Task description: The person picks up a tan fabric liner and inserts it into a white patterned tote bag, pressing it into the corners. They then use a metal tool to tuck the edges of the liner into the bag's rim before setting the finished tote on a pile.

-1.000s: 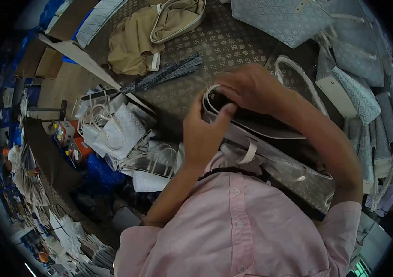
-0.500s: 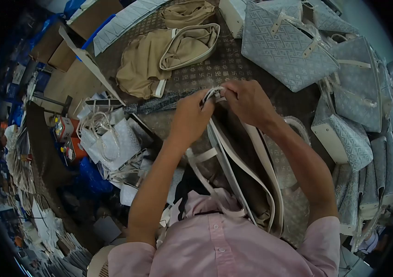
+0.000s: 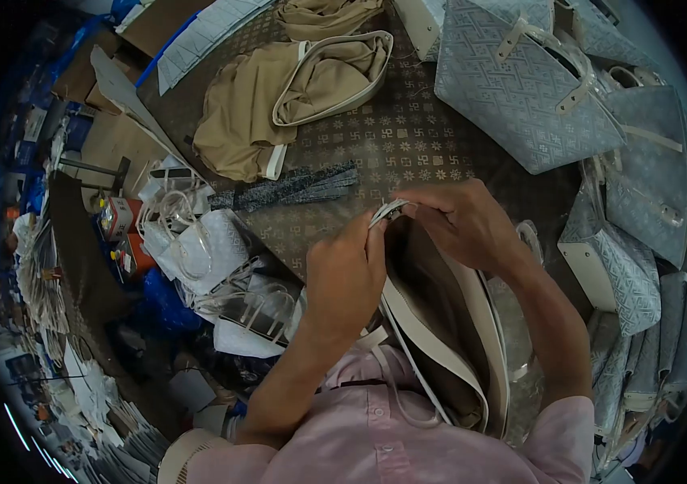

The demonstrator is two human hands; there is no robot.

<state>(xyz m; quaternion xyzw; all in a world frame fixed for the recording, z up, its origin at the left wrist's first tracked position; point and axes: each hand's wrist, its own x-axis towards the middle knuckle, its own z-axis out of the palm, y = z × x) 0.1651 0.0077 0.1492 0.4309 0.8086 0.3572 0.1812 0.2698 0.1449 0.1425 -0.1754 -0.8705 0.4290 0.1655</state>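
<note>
An open bag with a cream rim (image 3: 432, 331) and a dark brown inside lies between my forearms, against my shirt. At its far corner, my left hand (image 3: 351, 258) pinches the pale edging with thumb and fingers. Close beside it, my right hand (image 3: 456, 222) grips the same corner, its fingertips nearly touching the left ones. A thin pale handle (image 3: 396, 395) hangs by the near left side of the bag. The exact spot under the fingertips is too small to make out.
Beyond the hands lie tan fabric linings (image 3: 238, 113) and dark strips (image 3: 295, 187) on the patterned table cover (image 3: 408, 145). Grey patterned bags (image 3: 529, 89) crowd the right. Left are pale bag parts (image 3: 210, 250), orange-labelled cans (image 3: 129, 254) and a blue plastic bag (image 3: 166, 302).
Both hands and the held bag corner now appear lower and slightly right in view. More of the dark strips shows. Both hands still hold the bag's edge.
</note>
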